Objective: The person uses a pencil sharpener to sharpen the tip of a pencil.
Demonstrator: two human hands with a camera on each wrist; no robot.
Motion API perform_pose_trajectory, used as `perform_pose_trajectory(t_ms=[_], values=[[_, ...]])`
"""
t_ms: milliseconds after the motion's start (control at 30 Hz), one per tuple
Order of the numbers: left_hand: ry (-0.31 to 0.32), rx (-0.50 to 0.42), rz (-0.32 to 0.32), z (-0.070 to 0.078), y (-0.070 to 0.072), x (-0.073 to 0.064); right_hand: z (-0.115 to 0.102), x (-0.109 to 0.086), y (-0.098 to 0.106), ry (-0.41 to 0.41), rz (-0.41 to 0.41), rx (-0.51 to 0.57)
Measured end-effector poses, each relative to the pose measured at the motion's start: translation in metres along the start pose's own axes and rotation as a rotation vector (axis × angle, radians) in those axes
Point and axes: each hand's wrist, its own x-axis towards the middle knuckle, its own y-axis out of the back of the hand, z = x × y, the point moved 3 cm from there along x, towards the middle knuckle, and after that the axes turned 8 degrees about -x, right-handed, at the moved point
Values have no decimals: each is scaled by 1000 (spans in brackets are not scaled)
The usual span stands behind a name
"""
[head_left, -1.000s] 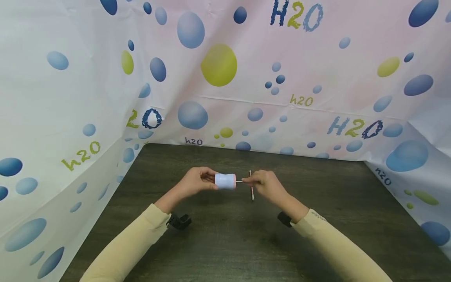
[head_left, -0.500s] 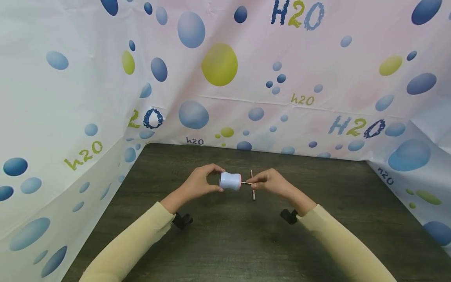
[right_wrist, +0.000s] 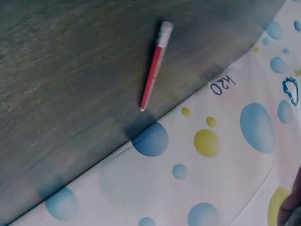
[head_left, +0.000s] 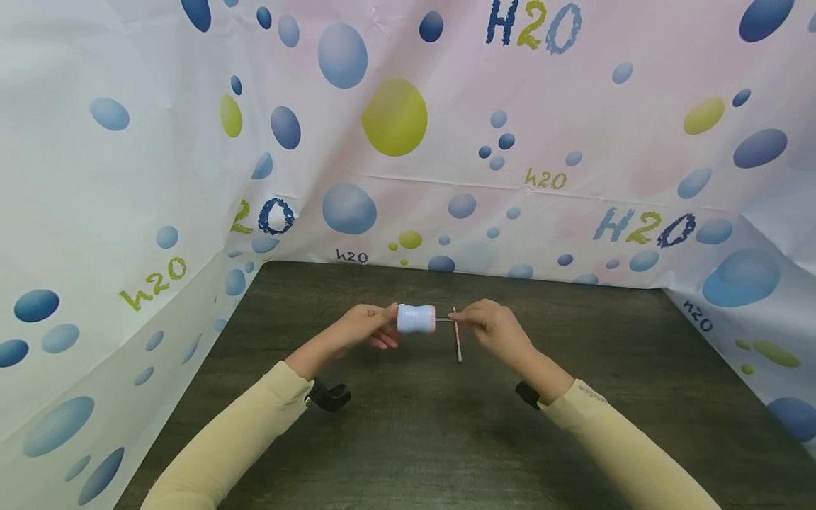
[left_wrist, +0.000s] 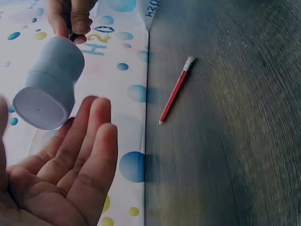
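A light-blue, waisted cylinder with a pink rim is up in the air between the hands, lying sideways in the head view. A thin metal rod sticks out of its pink end. My right hand pinches this rod between thumb and fingertips. At the other end is my left hand, its fingers extended and loosely spread beside the flat base. In the left wrist view the palm of the left hand faces the cylinder; whether the fingertips touch it I cannot tell.
On the dark wooden table lies a red pencil with a white eraser end, below the right hand. A white sheet printed with blue and green bubbles rises behind and beside the table. Black cameras sit on the wrists.
The left hand has turned and loosened from its grip round the cylinder's end. The cylinder has shifted slightly right and up, with the right hand still pinching the rod.
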Motion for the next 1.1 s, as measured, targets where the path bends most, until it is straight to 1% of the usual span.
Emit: perform_pose_trajectory(t_ms=[33,133,233,300,367,433,467,533,600,667,733,767,833,900,933,1033,1100], values=[[14,-7,0,-1,0,0,-2,-1,0,34,28,-32],[9,14,18,-1,0,0,-6,-3,-2,89,73,-65],[-14,44,53,-1,2,0,-9,-4,-5,89,71,-44],[-46,79,74,0,4,0,-10,-4,-7,73,55,-19],[-92,112,85,0,6,-1,-10,-3,-7,40,27,23],[-149,154,96,1,7,-2,-10,-1,-8,-8,-28,87],[-182,190,102,1,7,-3,-10,-1,-8,-39,-67,121],[-222,246,119,2,6,-5,-7,1,-10,-118,-161,205],[-261,313,135,4,5,-7,-4,2,-11,-221,-270,295],[-293,376,145,6,3,-9,1,2,-13,-306,-365,379],[-331,441,145,8,0,-11,6,2,-15,-402,-460,497],[-348,465,141,9,-1,-12,8,2,-16,-442,-502,550],[-393,514,138,11,-3,-14,12,2,-18,-494,-561,629],[-444,554,132,12,-5,-15,15,1,-18,-533,-590,676],[-470,570,130,12,-6,-15,15,2,-18,-531,-584,678],[-519,577,125,11,-8,-13,15,2,-17,-491,-543,629],[-526,580,112,10,-8,-12,15,1,-17,-468,-512,582]])
